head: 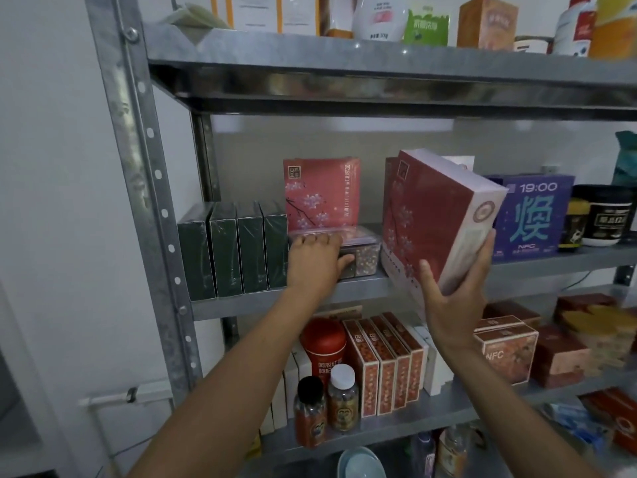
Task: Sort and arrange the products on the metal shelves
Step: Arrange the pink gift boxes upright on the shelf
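My right hand (455,291) grips the lower corner of a large red box with blossom print (434,215), tilted at the front of the middle metal shelf (344,291). My left hand (315,258) holds a clear plastic container of small mixed pieces (362,257) on that shelf. A pink blossom box (322,196) stands on top of the container. Left of it stand several dark green boxes (234,246) in a row.
A purple "19:00" box (532,215) and black jars (606,215) fill the shelf's right side. The lower shelf holds a red canister (324,343), two pill bottles (327,405), orange-red cartons (386,363) and brown boxes (506,350). The steel upright (148,188) stands at left.
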### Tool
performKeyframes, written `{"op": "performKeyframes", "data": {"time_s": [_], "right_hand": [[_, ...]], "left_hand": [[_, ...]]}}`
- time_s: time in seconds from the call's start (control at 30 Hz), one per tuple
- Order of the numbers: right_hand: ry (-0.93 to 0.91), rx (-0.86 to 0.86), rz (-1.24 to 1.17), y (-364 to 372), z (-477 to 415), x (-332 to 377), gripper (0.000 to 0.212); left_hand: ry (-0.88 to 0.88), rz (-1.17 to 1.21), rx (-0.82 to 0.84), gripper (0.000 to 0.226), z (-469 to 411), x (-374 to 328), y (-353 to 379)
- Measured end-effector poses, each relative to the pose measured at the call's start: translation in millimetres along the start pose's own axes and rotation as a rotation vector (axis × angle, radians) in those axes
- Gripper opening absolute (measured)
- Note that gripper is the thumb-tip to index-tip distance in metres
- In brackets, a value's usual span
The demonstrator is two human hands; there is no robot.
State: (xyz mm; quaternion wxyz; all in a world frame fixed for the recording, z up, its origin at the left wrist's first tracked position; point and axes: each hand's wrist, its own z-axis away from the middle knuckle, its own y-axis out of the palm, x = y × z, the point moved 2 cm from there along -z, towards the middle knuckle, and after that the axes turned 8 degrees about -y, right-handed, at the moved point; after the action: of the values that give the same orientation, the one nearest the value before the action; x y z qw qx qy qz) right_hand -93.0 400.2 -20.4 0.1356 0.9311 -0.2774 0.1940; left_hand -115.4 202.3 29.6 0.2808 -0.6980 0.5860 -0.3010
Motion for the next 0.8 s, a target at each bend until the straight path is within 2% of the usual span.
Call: {"op": "performKeyframes", "data": {"time_s": [0.2,0.37,0.63,0.8], "right_hand": [[-0.099,0.078,0.126,11,-13,-7,0.084],[-0.167,0.024,0.211,6,-15,-9,0.082],[-0.159,0.199,0.372,30,-27,-2,0.082],[-0.248,0.158,0.516,63,-35,-10,0.075]], "left_hand": [[-0.008,-0.011,-0.014,0.046,-1,0,2],[-0.01,-0.007,-0.002,0.047,-2,1,3],[0.015,0.019,0.015,0.047,-2,2,2],[0.021,0.024,0.012,0.047,-1,4,1]]}}
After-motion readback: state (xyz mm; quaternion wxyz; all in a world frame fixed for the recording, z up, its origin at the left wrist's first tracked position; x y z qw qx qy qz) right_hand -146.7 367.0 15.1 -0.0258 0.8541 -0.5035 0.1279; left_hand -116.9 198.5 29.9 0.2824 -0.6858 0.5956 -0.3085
